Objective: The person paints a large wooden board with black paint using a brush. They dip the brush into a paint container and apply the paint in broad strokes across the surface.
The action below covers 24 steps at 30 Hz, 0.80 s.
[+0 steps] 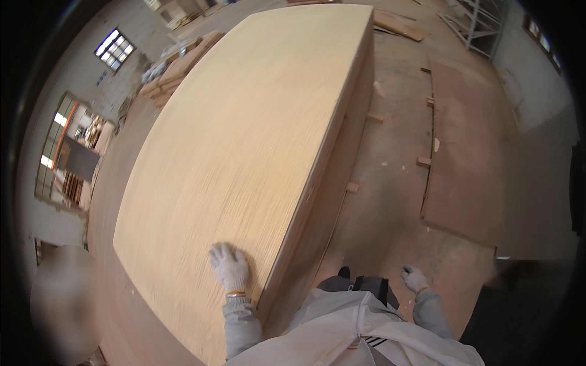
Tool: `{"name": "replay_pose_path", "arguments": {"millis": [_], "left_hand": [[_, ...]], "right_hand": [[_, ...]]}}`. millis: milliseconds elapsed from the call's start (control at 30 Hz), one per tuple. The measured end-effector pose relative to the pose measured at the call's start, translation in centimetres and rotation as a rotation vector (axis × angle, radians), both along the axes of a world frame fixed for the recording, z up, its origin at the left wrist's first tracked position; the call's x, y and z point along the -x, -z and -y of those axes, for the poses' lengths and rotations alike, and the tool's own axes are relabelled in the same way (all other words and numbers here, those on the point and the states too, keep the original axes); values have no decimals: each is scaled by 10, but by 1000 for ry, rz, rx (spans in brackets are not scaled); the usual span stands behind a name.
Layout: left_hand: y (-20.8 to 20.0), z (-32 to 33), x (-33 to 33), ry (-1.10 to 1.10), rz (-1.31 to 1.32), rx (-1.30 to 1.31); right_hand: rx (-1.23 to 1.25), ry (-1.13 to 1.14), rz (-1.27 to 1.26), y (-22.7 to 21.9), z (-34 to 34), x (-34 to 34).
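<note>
My left hand (229,268), in a pale knit work glove, lies flat on a large light wood-grain panel (238,134). Its fingers are stretched out over the surface, close to the panel's right edge. This panel forms the top of a tall stack (332,165), whose layered side drops to the floor. Away from the stack, my right hand (415,278) hangs low beside my body in a matching glove. Its fingers are curled in, and a small dark spot shows at the fingertips; whatever they may hold is too small to make out.
Right of the stack, a low brown board (467,165) rests on small wood blocks (423,161). A pale metal rack (479,24) stands at the far right. Bundled boards (183,64) lie beyond the stack's left side. At lower left, a large shape (67,299) is blurred.
</note>
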<state>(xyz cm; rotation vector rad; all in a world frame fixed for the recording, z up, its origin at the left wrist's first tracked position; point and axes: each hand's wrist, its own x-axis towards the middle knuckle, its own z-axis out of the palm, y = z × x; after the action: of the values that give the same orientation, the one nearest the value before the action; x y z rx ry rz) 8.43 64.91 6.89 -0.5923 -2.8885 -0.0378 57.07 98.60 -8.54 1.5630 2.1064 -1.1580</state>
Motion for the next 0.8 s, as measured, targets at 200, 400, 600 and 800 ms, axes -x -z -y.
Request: {"name": "replay_pose_path", "arguments": {"millis": [200, 400, 600, 800], "left_hand": [[8, -284, 84, 483, 75, -71], [16, -470, 136, 346, 151, 11], [15, -500, 177, -51, 261, 112], [12, -634, 233, -474, 318, 209]], "right_hand": [[178, 584, -218, 37, -133, -22], [189, 480, 173, 89, -280, -26], [56, 463, -168, 63, -534, 79], [-69, 234, -210, -14, -764, 200]]}}
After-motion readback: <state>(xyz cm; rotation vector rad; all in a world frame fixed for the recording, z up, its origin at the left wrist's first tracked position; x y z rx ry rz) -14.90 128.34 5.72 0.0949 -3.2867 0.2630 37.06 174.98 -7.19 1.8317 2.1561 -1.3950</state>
